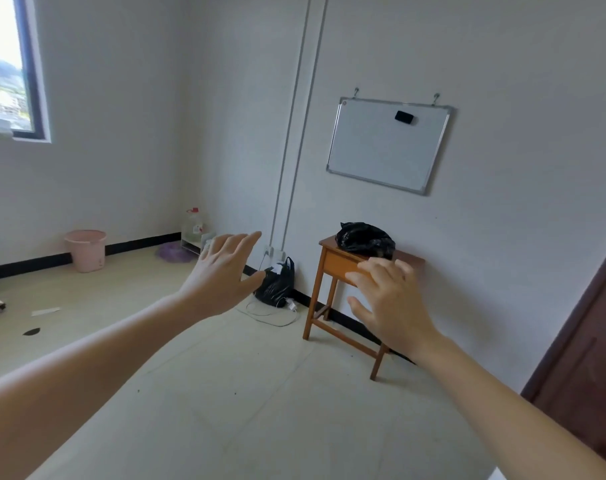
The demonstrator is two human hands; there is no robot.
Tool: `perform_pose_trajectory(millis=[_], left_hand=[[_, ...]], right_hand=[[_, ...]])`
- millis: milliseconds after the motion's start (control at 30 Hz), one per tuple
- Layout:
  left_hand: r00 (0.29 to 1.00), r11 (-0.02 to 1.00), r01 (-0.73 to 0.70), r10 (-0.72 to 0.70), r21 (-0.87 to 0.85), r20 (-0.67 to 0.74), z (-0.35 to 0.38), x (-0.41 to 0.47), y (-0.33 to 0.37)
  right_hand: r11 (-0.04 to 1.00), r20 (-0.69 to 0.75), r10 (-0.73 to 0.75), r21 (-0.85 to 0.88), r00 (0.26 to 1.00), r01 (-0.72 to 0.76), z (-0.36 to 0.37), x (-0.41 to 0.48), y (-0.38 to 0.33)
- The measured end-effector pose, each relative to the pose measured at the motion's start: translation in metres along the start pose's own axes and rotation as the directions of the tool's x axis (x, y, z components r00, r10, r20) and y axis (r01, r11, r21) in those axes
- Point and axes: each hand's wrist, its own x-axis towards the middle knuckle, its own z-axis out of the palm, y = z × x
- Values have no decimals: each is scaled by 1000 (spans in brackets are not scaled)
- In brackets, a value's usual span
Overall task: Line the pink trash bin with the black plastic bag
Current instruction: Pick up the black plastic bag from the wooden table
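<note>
Black plastic, crumpled into a heap, lies on top of the small wooden table (339,265) against the wall: that is the black plastic bag (365,240), under the whiteboard (388,147). Both my arms are stretched out ahead of me. My left hand (221,275) is spread, fingers straight and apart, holding nothing. My right hand (388,299) is also spread and bare, its fingers loosely bent, raised before the table's front edge; neither hand touches the bag. The pink trash bin (86,250) stands upright on the floor by the far wall, to the left, well apart from the table and from my hands. Between them, near the corner, a second dark bag (275,284) sits on the floor beside a white cable (273,318), and a clear water jug (192,223) stands further back.
</note>
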Motion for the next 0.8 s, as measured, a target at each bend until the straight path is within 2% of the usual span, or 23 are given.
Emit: perform_pose_trajectory(millis=[100, 267, 467, 567, 633, 800], left_hand=[[999, 999, 29, -29, -13, 21, 24, 31, -12], [997, 997, 71, -70, -32, 17, 65, 89, -41], [993, 989, 105, -99, -108, 63, 124, 163, -50], [988, 992, 63, -48, -105, 144, 166, 186, -43], [984, 994, 50, -32, -98, 177, 190, 205, -35], [981, 996, 29, -12, -83, 192, 234, 265, -2]], right_hand=[[1000, -28, -23, 4, 999, 23, 37, 9, 18], [991, 51, -108, -73, 993, 111, 85, 42, 65], [997, 9, -23, -78, 1000, 23, 139, 61, 118], [974, 131, -117, -178, 984, 140, 175, 32, 143], [958, 201, -127, -231, 971, 173, 190, 21, 168], [971, 151, 5, -236, 989, 31, 216, 22, 246]])
